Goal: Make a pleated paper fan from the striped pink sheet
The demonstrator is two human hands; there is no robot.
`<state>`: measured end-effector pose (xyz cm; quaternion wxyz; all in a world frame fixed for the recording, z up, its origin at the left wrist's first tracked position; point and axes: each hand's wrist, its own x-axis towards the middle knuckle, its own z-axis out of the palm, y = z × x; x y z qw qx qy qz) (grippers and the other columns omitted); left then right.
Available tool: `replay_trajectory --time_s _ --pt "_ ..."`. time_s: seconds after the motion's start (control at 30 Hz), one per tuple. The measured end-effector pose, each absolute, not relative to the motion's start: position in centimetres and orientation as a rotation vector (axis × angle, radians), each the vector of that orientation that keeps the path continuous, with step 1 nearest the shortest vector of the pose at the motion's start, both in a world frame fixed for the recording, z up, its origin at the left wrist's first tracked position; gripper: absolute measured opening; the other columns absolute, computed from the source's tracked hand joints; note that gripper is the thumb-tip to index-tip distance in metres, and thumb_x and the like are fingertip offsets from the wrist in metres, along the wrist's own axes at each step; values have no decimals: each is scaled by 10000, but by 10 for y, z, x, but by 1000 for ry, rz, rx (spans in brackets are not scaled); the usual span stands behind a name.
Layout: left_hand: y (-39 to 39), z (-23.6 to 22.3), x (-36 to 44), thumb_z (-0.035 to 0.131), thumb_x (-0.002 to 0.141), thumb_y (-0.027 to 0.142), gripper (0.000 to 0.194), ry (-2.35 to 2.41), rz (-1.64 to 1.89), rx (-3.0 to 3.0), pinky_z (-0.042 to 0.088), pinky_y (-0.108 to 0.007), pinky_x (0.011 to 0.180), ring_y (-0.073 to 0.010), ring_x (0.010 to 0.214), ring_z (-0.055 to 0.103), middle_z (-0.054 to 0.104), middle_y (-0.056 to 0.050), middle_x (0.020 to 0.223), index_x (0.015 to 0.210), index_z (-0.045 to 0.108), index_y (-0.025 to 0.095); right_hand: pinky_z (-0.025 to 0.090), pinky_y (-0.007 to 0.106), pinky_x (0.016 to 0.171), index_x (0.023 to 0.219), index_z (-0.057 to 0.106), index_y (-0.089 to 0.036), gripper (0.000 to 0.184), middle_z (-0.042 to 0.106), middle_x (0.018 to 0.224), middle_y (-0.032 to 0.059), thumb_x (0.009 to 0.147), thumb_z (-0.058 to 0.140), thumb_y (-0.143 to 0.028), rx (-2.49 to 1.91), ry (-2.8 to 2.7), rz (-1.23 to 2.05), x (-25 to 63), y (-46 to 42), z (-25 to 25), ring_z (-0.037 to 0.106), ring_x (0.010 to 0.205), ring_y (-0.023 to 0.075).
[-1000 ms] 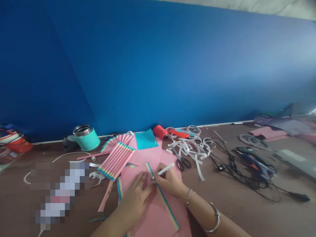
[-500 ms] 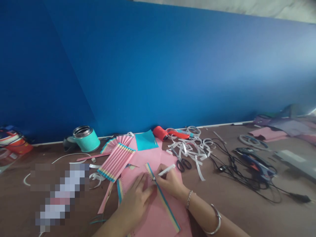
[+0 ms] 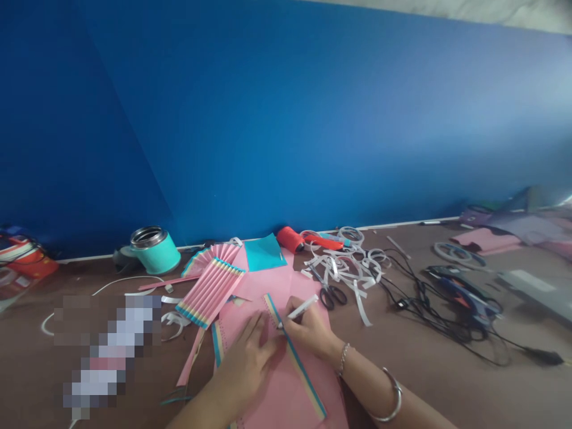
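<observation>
The sheet (image 3: 286, 396) lay at the lower center of the frame, flat on larger pink paper (image 3: 334, 387). A blue-and-yellow band (image 3: 300, 369) ran along its right edge, slanting from center to lower right. The left hand (image 3: 245, 354) rested palm down on the sheet, fingers extended and thumb set apart toward the band. The right hand (image 3: 310, 330) pinched the white pen (image 3: 304, 306) between thumb and fingers; the pen was tilted, its tip at the band's upper part. Dots lined the band's inner side there.

Clearance at upper left of the sheet was limited by the pleated piece (image 3: 211, 292), which lay near the left fingertips. The scissors (image 3: 333, 297) lay just beside the paper's right edge, below the tape scraps (image 3: 337, 268). A wider span of table (image 3: 384, 357) separated the right forearm from the cables (image 3: 420, 304) at right. The blue card (image 3: 266, 253) and red spool (image 3: 289, 239) lay toward the wall (image 3: 286, 131).
</observation>
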<state>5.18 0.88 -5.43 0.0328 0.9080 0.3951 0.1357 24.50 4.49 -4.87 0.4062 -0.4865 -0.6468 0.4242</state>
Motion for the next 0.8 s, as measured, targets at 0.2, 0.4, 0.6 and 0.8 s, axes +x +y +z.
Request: replay_trajectory --time_s 0.2,0.4,0.6,0.8 --pt "6 -40 53 537 841 96 477 1200 328 2762 413 -555 1015 -348 1322 371 410 -109 1452 1275 558 293 341 194 496 649 483 -186 86 495 596 -39 664 535 -118 -1207 -1642 1117 244 43 -43 445 553 100" --pt "6 -39 55 548 842 117 450 1218 343 2729 431 -564 994 -367 1318 368 409 -119 1450 1259 574 286 347 191 497 657 488 -186 104 501 604 -38 661 524 -89 -1234 -1683 1084 243 42 -44 455 557 101" --pt "7 -45 54 531 840 85 485 1211 328 2728 405 -575 1011 -369 1330 352 383 -129 1466 1278 558 291 338 196 490 638 476 -189 104 484 579 -43 654 509 -92 -1234 -1627 1054 243 45 -44 442 539 101" --pt "8 -46 53 531 867 132 428 1212 372 2720 405 -563 1020 -350 1333 356 365 -104 1482 1259 573 297 332 200 493 629 474 -192 94 476 577 -44 637 509 -106 -1254 -1634 1036 243 44 -44 436 537 100"
